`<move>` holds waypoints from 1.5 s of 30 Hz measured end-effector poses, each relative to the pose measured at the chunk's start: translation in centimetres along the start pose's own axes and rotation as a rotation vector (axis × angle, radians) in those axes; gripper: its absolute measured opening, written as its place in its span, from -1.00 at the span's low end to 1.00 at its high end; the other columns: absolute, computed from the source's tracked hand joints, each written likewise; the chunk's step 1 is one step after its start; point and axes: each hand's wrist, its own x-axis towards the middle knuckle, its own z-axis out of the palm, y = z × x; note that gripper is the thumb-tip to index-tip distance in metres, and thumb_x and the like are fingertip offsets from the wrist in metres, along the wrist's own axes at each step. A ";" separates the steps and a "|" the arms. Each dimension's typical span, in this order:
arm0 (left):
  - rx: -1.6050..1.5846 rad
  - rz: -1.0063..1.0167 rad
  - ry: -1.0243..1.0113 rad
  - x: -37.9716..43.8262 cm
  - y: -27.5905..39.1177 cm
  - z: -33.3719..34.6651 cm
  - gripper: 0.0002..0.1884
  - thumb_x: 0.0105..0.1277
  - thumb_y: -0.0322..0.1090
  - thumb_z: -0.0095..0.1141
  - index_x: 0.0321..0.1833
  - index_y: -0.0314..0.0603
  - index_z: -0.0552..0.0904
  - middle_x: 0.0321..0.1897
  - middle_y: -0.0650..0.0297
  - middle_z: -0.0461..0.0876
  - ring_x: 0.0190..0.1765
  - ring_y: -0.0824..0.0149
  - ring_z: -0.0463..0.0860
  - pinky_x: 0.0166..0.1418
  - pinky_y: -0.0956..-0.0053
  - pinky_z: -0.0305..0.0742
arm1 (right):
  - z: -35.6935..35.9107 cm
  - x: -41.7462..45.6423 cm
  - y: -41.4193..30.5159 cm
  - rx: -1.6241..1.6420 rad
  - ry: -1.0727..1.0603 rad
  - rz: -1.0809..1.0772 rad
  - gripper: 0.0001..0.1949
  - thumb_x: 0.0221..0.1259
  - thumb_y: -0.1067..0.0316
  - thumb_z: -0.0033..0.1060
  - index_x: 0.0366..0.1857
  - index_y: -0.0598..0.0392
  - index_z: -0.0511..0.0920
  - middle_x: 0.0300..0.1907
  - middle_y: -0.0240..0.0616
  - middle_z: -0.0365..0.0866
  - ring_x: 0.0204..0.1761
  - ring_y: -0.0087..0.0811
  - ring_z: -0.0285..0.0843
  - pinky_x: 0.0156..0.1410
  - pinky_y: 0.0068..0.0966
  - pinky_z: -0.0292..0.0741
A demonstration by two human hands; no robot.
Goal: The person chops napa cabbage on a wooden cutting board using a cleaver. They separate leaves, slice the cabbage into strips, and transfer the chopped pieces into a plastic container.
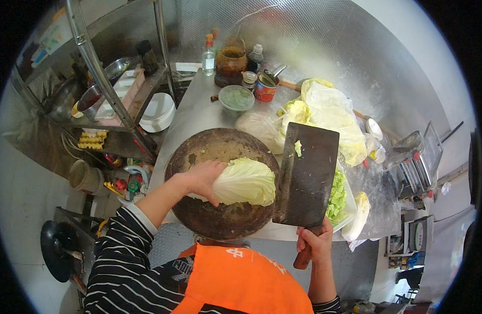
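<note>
My left hand (203, 180) grips the left end of a napa cabbage piece (248, 182), which lies on a round wooden chopping board (221, 221). In my right hand (317, 239) is the wooden handle of a wide cleaver (307, 176), its blade raised to the right of the board with a scrap of leaf stuck on it. Behind the blade, partly hidden, shredded green leaves (337, 196) fill a white tray (348, 214). A small napa cabbage (357, 218) lies just right of the tray. Large loose cabbage leaves (327, 110) rest beyond the cleaver.
On the metal table (197, 102) stand a covered bowl (236, 98), an opened can (266, 88), a brown jar (230, 64) and a clear bottle (208, 57). A plastic bag (260, 127) lies behind the board. At left is a metal shelf rack (103, 86) near stacked white containers (157, 112).
</note>
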 end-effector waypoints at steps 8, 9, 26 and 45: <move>0.046 -0.244 0.124 0.3 1.6 3.0 -0.23 -0.16 -0.20 0.44 0.12 -0.35 0.35 -0.13 -0.08 0.56 0.01 -0.04 0.56 0.07 0.20 0.50 | 0.9 0.9 0.1 -0.080 0.010 0.055 -0.74 0.05 0.63 0.14 -0.16 0.24 0.39 -0.44 -0.15 0.56 -0.71 -0.46 0.43 -0.65 -0.53 0.47; 0.029 -0.352 0.138 0.5 1.5 2.6 -0.19 -0.17 -0.20 0.44 0.15 -0.35 0.33 -0.11 -0.08 0.56 0.01 -0.04 0.57 0.07 0.20 0.50 | 1.0 1.0 0.1 -0.075 -0.001 0.060 -0.74 0.07 0.64 0.13 -0.14 0.24 0.39 -0.43 -0.16 0.56 -0.69 -0.47 0.45 -0.64 -0.54 0.47; 0.081 -0.260 0.834 -2.7 -0.8 4.6 -0.42 0.01 -0.20 0.39 0.10 -0.18 0.49 0.05 0.11 0.46 0.18 0.03 0.38 0.23 0.06 0.22 | 10.4 10.1 -2.5 -1.269 -0.320 -0.296 -0.84 0.15 0.40 0.09 -0.29 0.21 0.37 -0.42 0.18 0.54 -0.30 0.23 0.47 -0.21 -0.04 0.42; -0.114 -0.232 0.817 -1.7 -1.3 6.2 -0.58 0.02 -0.33 0.28 -0.02 -0.22 0.54 -0.04 0.22 0.51 0.09 0.14 0.41 0.18 0.18 0.22 | 13.7 18.4 -2.2 -1.512 -0.660 0.046 -0.80 0.17 0.44 0.04 -0.24 0.30 0.29 -0.49 0.22 0.48 -0.43 0.13 0.52 -0.24 -0.14 0.43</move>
